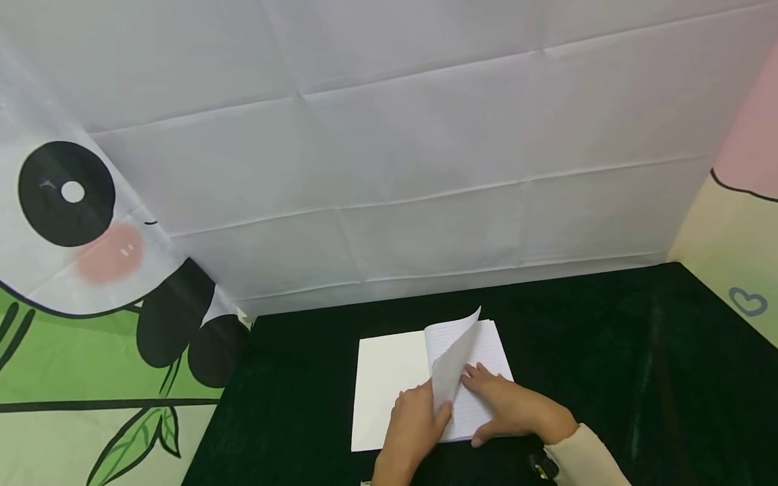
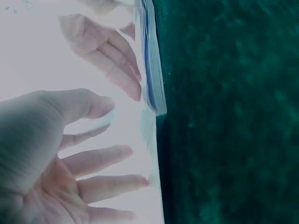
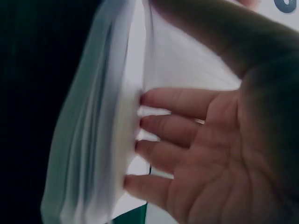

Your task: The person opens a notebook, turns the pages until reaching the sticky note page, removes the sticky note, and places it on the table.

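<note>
An open notebook (image 1: pixel 389 388) with lined pages lies on the dark green cloth. From its right side one white page (image 1: pixel 457 361) stands up, tilted near the middle of the notebook. My left hand (image 1: pixel 415 420) pinches this page low down between thumb and forefinger; in the left wrist view its other fingers spread over the white paper. My right hand (image 1: pixel 509 403) rests on the lined right page, fingers extended beside the raised page. Seen from the right wrist, its fingertips (image 3: pixel 149 98) touch the paper near the thick stack of page edges (image 3: pixel 88 140).
Dark green cloth (image 1: pixel 292 398) covers the table around the notebook. A creased white sheet (image 1: pixel 395 155) hangs behind it. Printed cloth with a cartoon face (image 1: pixel 109 256) is at the left, and a pastel panel with a heart (image 1: pixel 747 302) at the right.
</note>
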A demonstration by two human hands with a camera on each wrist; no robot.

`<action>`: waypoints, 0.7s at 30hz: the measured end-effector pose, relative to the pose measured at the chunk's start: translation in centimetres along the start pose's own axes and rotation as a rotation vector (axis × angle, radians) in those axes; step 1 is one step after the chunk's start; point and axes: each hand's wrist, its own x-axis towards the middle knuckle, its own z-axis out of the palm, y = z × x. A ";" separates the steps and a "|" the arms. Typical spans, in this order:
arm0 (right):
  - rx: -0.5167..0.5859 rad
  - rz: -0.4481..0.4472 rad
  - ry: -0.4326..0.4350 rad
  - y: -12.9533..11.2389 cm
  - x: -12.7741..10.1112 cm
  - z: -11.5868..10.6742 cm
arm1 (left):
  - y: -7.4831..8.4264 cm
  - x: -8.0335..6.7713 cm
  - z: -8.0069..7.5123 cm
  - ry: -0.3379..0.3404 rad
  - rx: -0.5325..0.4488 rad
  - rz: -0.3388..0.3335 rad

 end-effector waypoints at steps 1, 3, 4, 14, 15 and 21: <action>0.003 0.000 -0.012 -0.2 0.0 0.2 | 0.0 0.1 0.0 0.014 -0.006 -0.015; -0.015 0.019 -0.015 -0.5 0.0 0.3 | 0.0 0.1 -0.2 0.035 -0.021 -0.065; -0.023 0.034 -0.017 -0.6 0.0 0.4 | 0.0 0.2 -0.3 0.046 -0.037 -0.093; -0.061 0.095 -0.055 -0.9 0.2 0.5 | -1.8 0.5 -1.6 0.231 -0.079 -0.301; -0.057 0.097 -0.058 -0.9 0.2 0.5 | -2.0 0.5 -1.8 0.248 -0.075 -0.316; -0.040 0.103 -0.060 -0.8 0.1 0.4 | -4.1 0.4 -3.5 0.263 -0.015 -0.385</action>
